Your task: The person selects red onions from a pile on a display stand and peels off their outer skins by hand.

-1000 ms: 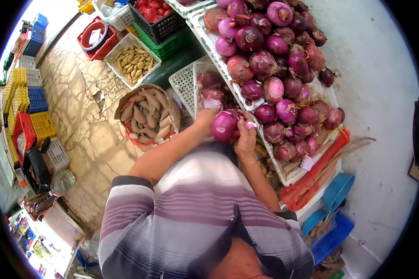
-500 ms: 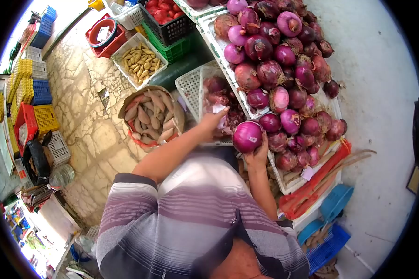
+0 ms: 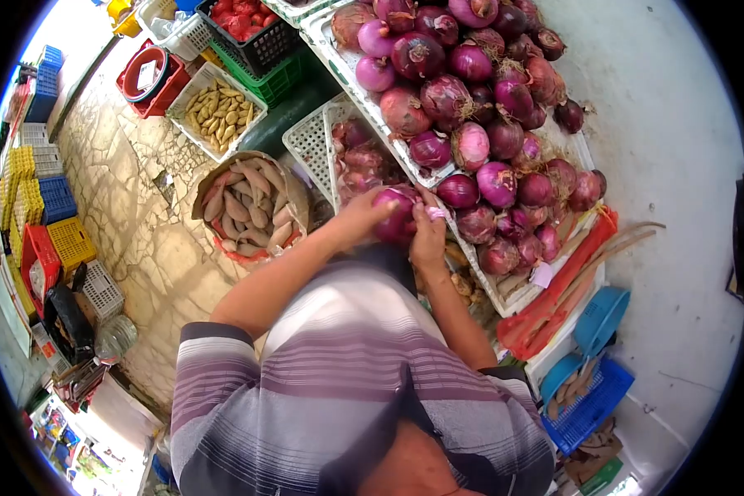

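A large red onion [image 3: 395,213] is between my two hands, in front of my body. My right hand [image 3: 427,241] grips it from the right, with a small pale pink scrap [image 3: 436,213] by its fingers. From the left, my left hand [image 3: 362,218] has its fingers closed against the onion, slightly blurred. Just beyond my left hand, a white crate [image 3: 331,157] holds onions and loose dark skins. Many red onions [image 3: 446,99] are heaped in white trays [image 3: 372,107] ahead and to the right.
A sack of sweet potatoes [image 3: 252,207] stands on the stone floor at left, below a crate of yellowish roots [image 3: 219,116]. Red netting [image 3: 554,289], long sticks, a teal basket [image 3: 602,321] and a blue basket [image 3: 591,417] are at right. Stacked crates line the far left.
The onion was turned outward in my right hand half a second ago, while my left hand was over the crate with a pale scrap. Now my left hand is back against the onion.
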A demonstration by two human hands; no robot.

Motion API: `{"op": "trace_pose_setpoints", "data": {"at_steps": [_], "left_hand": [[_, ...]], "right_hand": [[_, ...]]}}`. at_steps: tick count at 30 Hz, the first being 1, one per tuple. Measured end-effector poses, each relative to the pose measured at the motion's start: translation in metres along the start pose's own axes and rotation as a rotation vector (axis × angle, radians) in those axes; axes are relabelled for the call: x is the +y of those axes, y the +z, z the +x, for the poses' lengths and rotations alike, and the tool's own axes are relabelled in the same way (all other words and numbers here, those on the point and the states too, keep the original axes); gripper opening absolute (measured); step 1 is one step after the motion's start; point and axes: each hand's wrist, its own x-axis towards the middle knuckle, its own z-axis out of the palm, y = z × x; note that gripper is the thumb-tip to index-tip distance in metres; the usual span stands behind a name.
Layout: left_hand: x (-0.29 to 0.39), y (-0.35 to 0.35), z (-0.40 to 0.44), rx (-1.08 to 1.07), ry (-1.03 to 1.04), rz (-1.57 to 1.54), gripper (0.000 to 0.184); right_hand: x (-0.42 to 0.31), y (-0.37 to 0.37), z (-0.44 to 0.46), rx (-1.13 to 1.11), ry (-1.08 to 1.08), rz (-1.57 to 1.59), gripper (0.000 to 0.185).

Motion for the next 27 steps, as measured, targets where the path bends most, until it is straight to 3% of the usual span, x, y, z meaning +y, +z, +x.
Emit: {"op": "trace_pose_setpoints", "data": {"at_steps": [2,7,16,19,22,25,27], "left_hand": [[-0.001,-0.002,0.004,0.052,0.030,0.052,0.053],[0.009,-0.001,-0.009,0.121,-0.030,-0.029,0.046],[-0.006,-0.017,-0.004,0.197,-0.036,0.027,0.040],[-0.001,-0.019,-0.009,0.198,-0.104,0.021,0.040],[-0.002,-0.025,-0.010,0.187,-0.141,-0.056,0.040],[0.002,-0.026,-0.011,0.144,-0.155,-0.094,0.039],[0.003,-0.022,-0.015,0.124,-0.120,-0.124,0.039]], "right_hand": [[-0.006,0.006,0.005,-0.053,0.019,-0.081,0.041],[-0.026,0.012,0.015,-0.065,-0.440,-0.570,0.026],[-0.026,0.010,0.028,0.014,-0.289,-0.689,0.018],[-0.022,0.000,0.033,-0.101,-0.256,-0.661,0.019],[-0.034,0.003,0.024,-0.255,0.010,-0.187,0.026],[-0.017,0.000,0.025,-0.329,0.031,-0.171,0.038],[-0.011,0.002,0.020,-0.255,0.291,0.163,0.042]]}}
